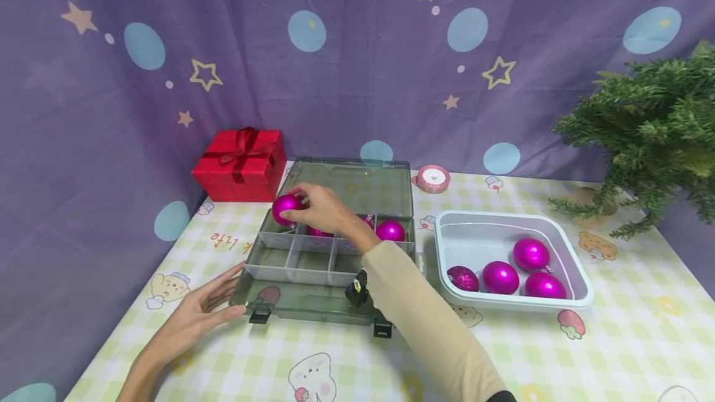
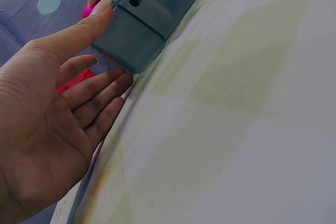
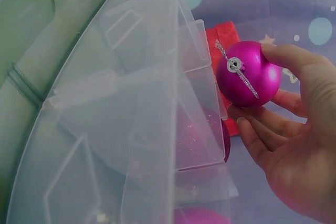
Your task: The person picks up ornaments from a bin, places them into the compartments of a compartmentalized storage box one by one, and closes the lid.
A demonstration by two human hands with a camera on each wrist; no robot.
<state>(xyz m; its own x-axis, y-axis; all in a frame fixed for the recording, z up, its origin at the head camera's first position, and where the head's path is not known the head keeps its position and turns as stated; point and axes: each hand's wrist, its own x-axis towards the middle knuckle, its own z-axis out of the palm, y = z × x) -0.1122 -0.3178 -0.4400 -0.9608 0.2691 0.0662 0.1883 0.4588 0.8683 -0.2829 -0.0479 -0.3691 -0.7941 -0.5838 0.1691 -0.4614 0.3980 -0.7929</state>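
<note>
In the head view, my right hand (image 1: 326,206) holds a shiny magenta Christmas bauble (image 1: 286,208) between thumb and fingers, over the back left compartment of a clear grey divided storage box (image 1: 268,273). A silver cord loop hangs from the bauble's cap in the right wrist view. Other baubles sit along the back row, among them a glittery bauble (image 3: 202,132) and a smooth bauble (image 1: 390,231) at the right end. My left hand (image 1: 192,315) rests at the box's front left corner, thumb by the front edge and fingers extended along the side.
To the right stands a pale basin (image 1: 475,237) with several magenta baubles. A red gift box (image 1: 240,169) sits at the back left, a ribbon roll (image 1: 432,178) behind the basin. Green artificial branches (image 1: 659,123) reach in from the right. The box's lid (image 1: 352,188) lies open backward.
</note>
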